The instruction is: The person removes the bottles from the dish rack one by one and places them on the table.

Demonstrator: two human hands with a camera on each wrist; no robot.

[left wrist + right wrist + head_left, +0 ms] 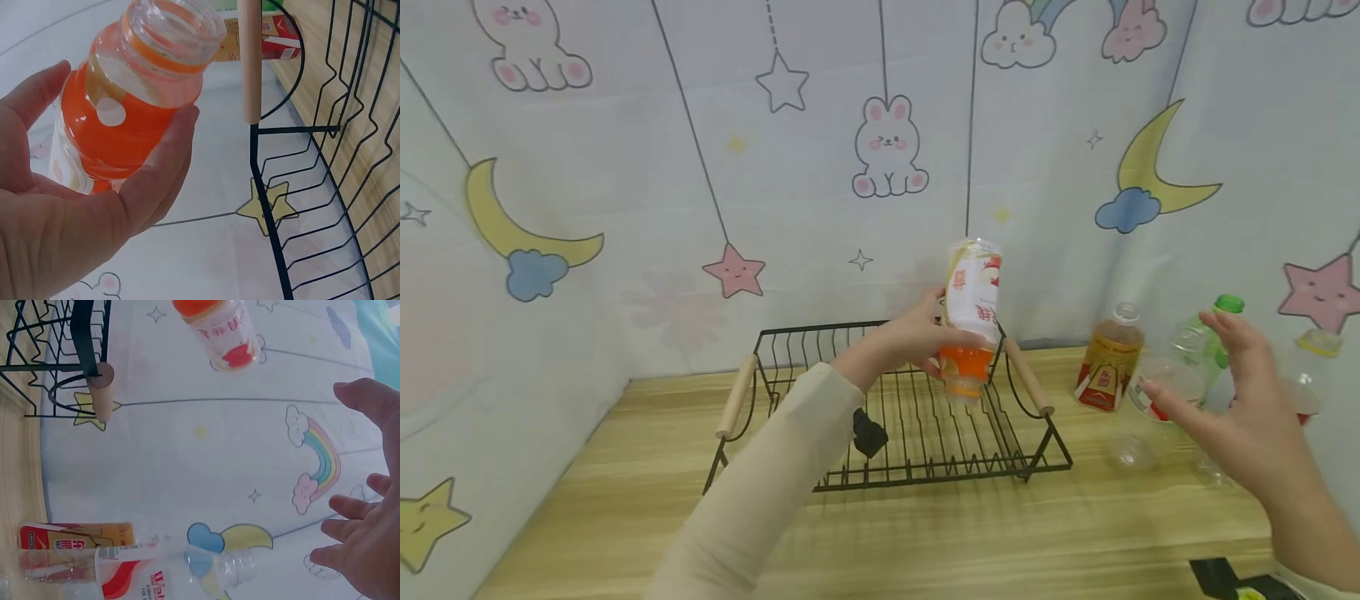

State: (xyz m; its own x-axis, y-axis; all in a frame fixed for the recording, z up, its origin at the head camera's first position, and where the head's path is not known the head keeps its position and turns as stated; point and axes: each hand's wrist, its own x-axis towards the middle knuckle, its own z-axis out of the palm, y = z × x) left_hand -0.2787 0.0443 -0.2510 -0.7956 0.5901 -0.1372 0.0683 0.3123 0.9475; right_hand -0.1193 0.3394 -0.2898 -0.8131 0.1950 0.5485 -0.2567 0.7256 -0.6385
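Observation:
My left hand (917, 333) grips a plastic bottle (972, 312) with a white and orange label, held upside down above the right part of a black wire dish rack (925, 479). In the left wrist view the uncapped mouth of the bottle (178, 28) shows, with thumb and fingers wrapped around its orange section. Over on the right, my right hand (1262, 417) holds nothing; its thumb and fingers are spread apart. Behind and beside that hand stand several bottles, among them an amber one with a red and gold label (1108, 358) and a clear one (1176, 375).
The rack has wooden handles (1028, 377) on both sides. A green-capped bottle (1228, 304) and a yellow-ringed one (1311, 358) stand by the wall at right. A black object (1217, 577) lies at the table's front right. A patterned curtain (805, 208) hangs behind.

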